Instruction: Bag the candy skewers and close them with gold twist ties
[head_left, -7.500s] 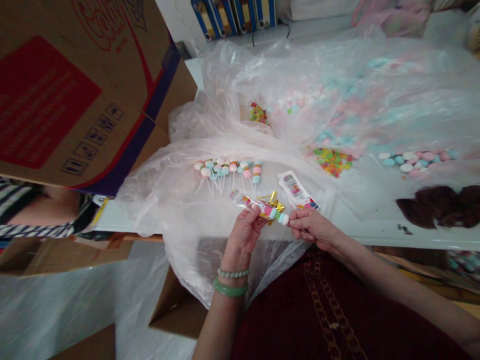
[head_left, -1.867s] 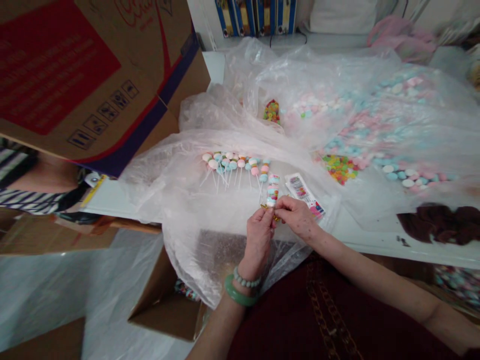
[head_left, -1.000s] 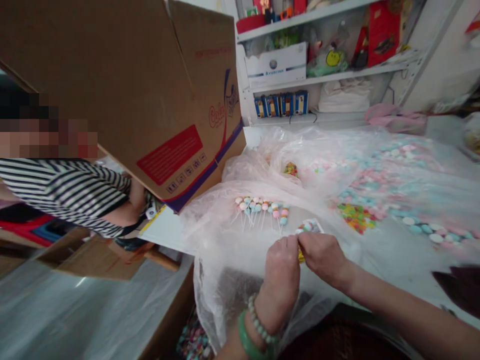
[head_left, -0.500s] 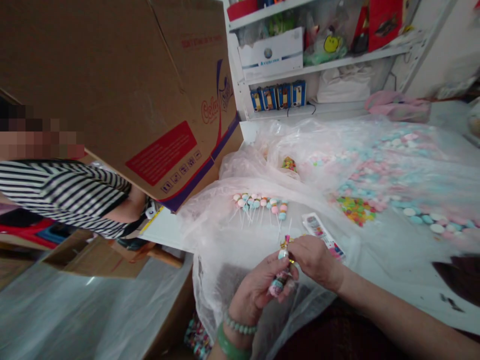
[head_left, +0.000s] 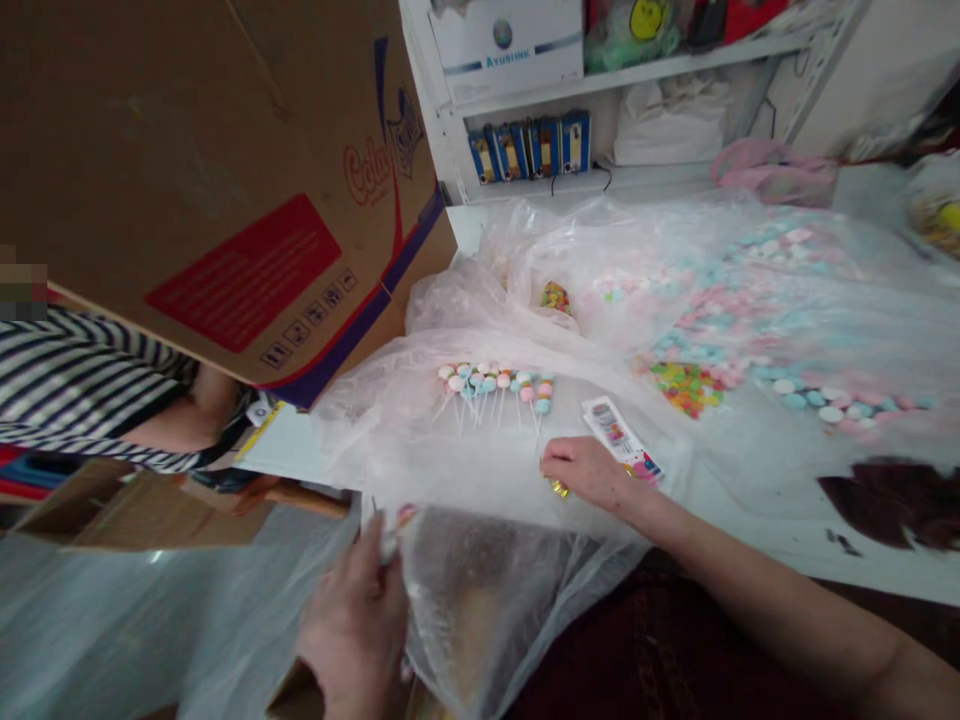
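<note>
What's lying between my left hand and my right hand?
In the head view, a clear plastic sheet spans the stretch between the left hand and the right hand, with a small gold tie by the right hand's fingertips.

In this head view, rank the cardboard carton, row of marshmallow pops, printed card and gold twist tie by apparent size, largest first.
1. Cardboard carton, though close to camera.
2. Row of marshmallow pops and printed card: too alike to rank.
3. Gold twist tie.
</note>
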